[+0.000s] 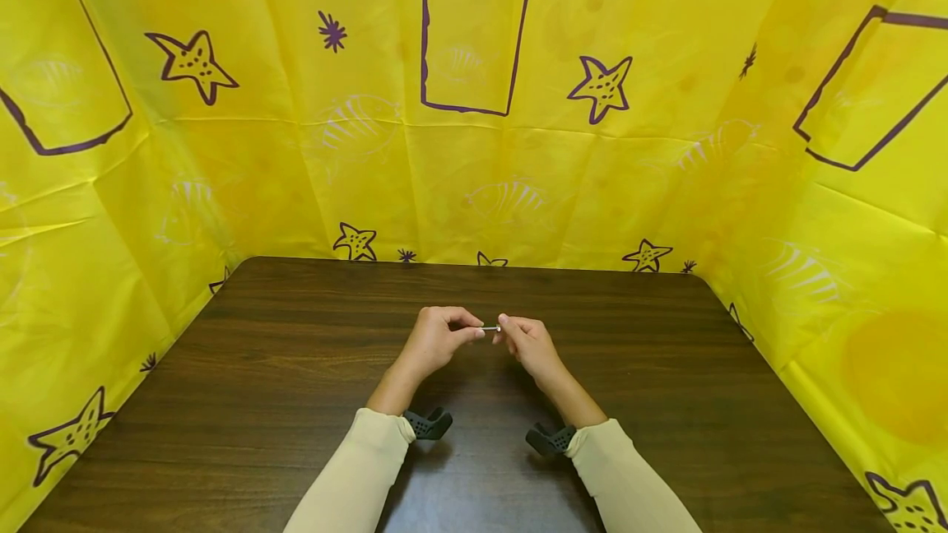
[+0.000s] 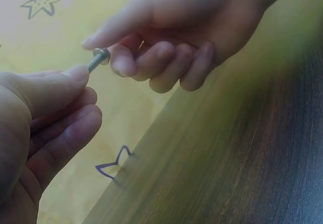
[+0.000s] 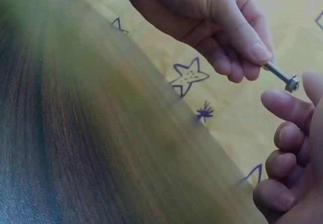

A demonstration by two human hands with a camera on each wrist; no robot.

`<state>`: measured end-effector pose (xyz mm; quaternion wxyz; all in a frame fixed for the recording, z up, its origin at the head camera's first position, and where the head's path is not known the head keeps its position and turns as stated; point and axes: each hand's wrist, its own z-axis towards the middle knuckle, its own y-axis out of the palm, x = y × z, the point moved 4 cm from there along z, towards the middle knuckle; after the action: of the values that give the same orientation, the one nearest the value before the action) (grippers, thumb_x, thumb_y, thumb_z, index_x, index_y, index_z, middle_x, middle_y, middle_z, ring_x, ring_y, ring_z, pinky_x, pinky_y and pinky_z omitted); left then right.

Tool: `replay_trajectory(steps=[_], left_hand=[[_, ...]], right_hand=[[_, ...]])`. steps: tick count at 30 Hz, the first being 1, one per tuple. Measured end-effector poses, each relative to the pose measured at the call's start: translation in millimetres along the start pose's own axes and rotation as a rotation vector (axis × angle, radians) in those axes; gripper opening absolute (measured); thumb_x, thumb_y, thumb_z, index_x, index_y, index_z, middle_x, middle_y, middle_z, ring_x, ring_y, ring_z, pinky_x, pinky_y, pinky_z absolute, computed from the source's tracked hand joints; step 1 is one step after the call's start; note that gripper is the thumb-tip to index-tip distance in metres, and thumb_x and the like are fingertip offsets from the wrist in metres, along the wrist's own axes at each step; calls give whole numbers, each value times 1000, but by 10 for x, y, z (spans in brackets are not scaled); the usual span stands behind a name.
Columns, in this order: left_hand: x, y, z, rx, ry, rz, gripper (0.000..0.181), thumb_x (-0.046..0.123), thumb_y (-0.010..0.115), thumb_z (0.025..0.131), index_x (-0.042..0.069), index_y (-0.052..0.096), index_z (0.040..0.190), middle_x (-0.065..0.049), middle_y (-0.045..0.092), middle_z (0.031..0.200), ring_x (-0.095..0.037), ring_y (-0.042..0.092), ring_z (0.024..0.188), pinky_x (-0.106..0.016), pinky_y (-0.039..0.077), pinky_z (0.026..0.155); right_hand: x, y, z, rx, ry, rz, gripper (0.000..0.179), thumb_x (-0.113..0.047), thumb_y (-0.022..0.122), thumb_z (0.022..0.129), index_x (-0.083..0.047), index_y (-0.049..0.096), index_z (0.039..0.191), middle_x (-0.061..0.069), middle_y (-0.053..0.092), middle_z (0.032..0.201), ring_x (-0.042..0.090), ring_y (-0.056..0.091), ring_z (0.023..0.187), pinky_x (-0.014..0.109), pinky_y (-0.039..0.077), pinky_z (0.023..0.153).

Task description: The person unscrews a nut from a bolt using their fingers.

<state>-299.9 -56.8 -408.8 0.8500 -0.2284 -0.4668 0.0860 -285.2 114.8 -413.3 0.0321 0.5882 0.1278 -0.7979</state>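
A thin silver bolt (image 1: 490, 328) is held roughly level above the table, pinched between the thumb and fingertips of my left hand (image 1: 437, 339). Its threaded shank (image 2: 94, 62) shows in the left wrist view. At the right end sits a wider metal piece (image 3: 292, 84), like a hex nut or head with a flange. My right hand (image 1: 527, 345) has its thumb and index finger on either side of that end; the right wrist view shows a gap between these fingertips and the metal. The other right fingers are loosely curled. The left fingertips hide the bolt's other end.
A dark wood-grain table (image 1: 296, 401) with rounded far corners lies under both hands. Yellow cloth (image 1: 474, 179) with purple starfish and frame drawings hangs along the back and both sides. Each wrist wears a dark band with a camera mount (image 1: 429, 424) over a cream sleeve.
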Motion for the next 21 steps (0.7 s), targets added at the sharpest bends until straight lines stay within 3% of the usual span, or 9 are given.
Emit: replay_trajectory(steps=[10, 14, 21], left_hand=[[-9, -8, -5, -11, -25, -12, 7, 13, 77, 84, 6, 76, 86, 5, 70, 76, -8, 63, 63, -27, 53, 59], [-15, -18, -6, -14, -39, -16, 7, 14, 76, 84, 7, 77, 87, 5, 70, 77, -8, 64, 64, -27, 54, 61], [-22, -30, 2, -8, -16, -10, 4, 10, 76, 84, 7, 77, 87, 5, 70, 77, -8, 64, 64, -27, 54, 60]], right_hand=[[33, -8, 1, -9, 33, 61, 29, -6, 56, 98, 20, 59, 87, 1, 44, 57, 5, 35, 47, 21, 28, 47], [182, -26, 42, -10, 33, 114, 25, -3, 58, 97, 22, 57, 93, -1, 44, 58, 6, 36, 48, 21, 29, 47], [270, -32, 57, 15, -49, 172, 19, 1, 66, 90, 17, 61, 100, -3, 46, 61, 6, 37, 49, 20, 28, 46]])
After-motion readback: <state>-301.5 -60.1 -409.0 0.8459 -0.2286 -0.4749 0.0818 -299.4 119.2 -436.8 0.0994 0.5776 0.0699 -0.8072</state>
